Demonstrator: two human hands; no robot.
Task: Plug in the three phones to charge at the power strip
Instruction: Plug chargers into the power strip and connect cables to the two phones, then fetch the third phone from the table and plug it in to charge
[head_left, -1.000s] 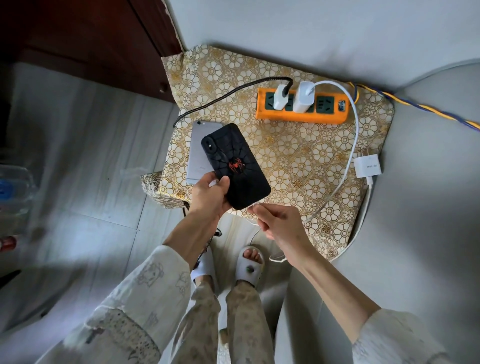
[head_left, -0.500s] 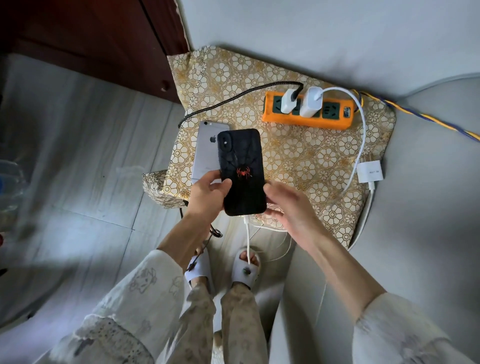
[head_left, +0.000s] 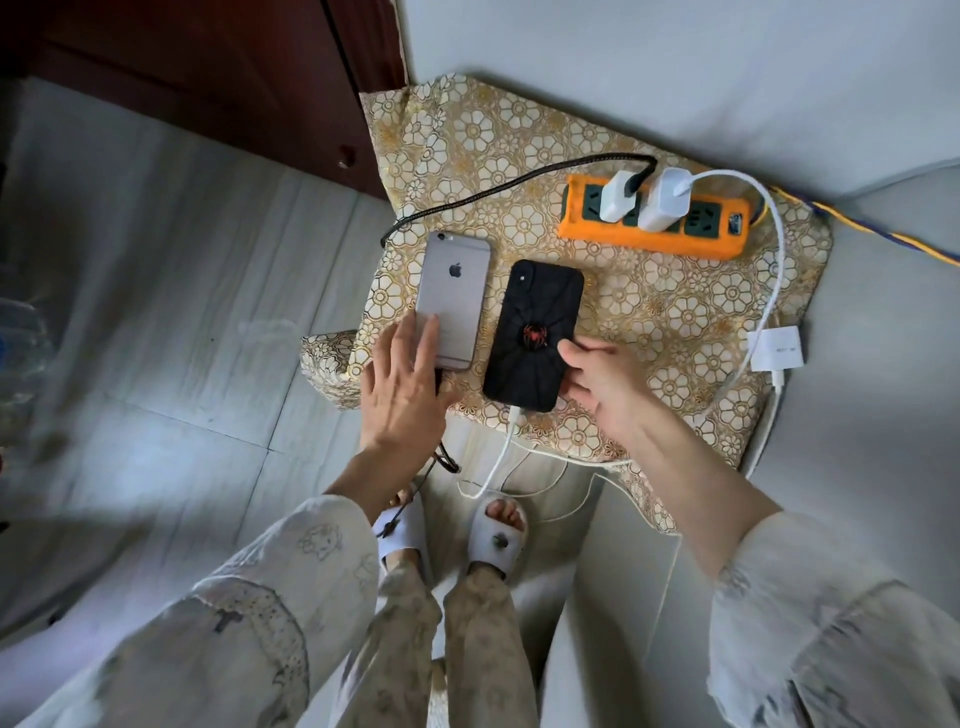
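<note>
A black phone with a red spider emblem lies face down on the gold floral cloth, a white cable plugged into its near end. My right hand pinches its right edge. Beside it on the left lies a silver phone; my left hand rests flat on its near end with straight fingers. An orange power strip at the back holds two white chargers, one with a black cable, one with the white cable.
A white adapter block lies at the cloth's right edge. A yellow-blue cord runs right from the strip. Dark wooden furniture stands at the back left. My feet in white slippers stand on grey floor below the cloth.
The black phone went from held in the air to lying on the cloth beside the silver phone, with the white cable now plugged in. My left hand shifted onto the silver phone.
</note>
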